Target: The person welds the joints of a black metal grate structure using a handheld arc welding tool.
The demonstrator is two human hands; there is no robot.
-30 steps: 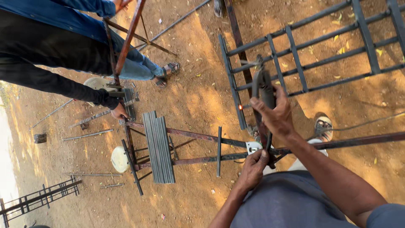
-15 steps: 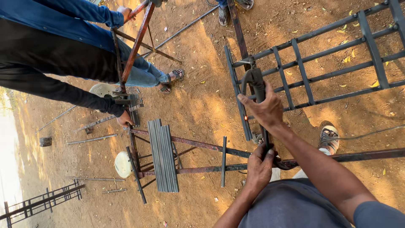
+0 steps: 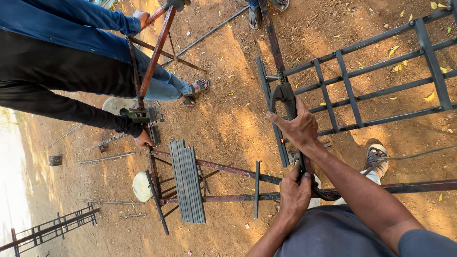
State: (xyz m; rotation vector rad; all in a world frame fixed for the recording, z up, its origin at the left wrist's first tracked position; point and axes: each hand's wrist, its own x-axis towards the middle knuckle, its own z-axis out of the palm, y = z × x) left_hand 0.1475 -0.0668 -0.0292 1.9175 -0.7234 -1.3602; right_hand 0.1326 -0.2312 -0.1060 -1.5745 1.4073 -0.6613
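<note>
Shifted up along clamp handle (image 3: 296, 143): right hand (image 3: 299, 127) wrapped near C-clamp head (image 3: 283, 93); left hand (image 3: 294, 196) gripping handle's lower end beside grille (image 3: 352, 95).

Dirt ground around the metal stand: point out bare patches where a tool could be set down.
Bare dirt lies between the rusty stand and the grille frame, near the co-worker's sandalled foot. Crowded: loose rods left of the stand, and by the right hand and left hand on the clamp.
</note>
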